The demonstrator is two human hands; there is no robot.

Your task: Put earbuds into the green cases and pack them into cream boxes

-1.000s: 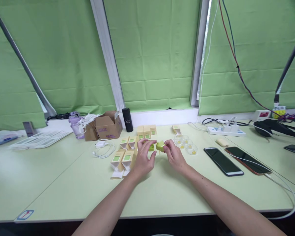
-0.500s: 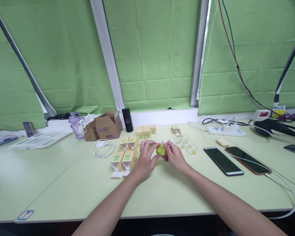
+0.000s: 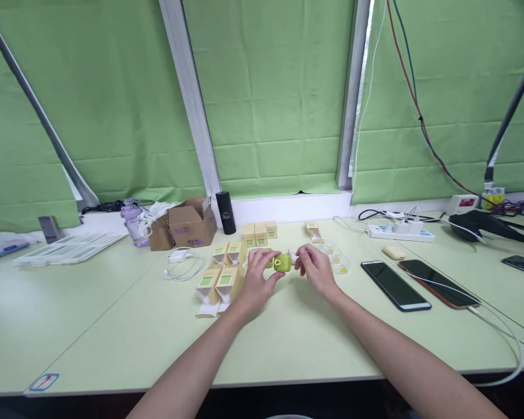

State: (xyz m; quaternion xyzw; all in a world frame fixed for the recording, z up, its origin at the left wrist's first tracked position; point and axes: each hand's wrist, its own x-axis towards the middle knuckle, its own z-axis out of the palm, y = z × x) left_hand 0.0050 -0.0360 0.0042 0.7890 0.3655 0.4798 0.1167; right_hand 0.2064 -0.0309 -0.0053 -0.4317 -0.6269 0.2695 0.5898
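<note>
Between thumb and fingertips, my left hand pinches a small, rounded green case-like object with a pale ring-shaped detail on its near side. Its exact kind is not clear. Just right of it, my right hand is loosely curled, its fingertips apart from the green object and no held thing visible. Behind the left hand, another green item is partly hidden. Clear plastic cups with yellow bits sit beyond the right hand. Small open cartons with green labels stand left of my left hand.
More small cartons stand farther back, and one opened carton lies alone. A white-rimmed phone and an orange-edged phone lie right. A power strip, cardboard box and black bottle line the back.
My right hand has let go of the green object and drawn slightly right. The left hand still holds the object, which is turned a little and shifted slightly left.
</note>
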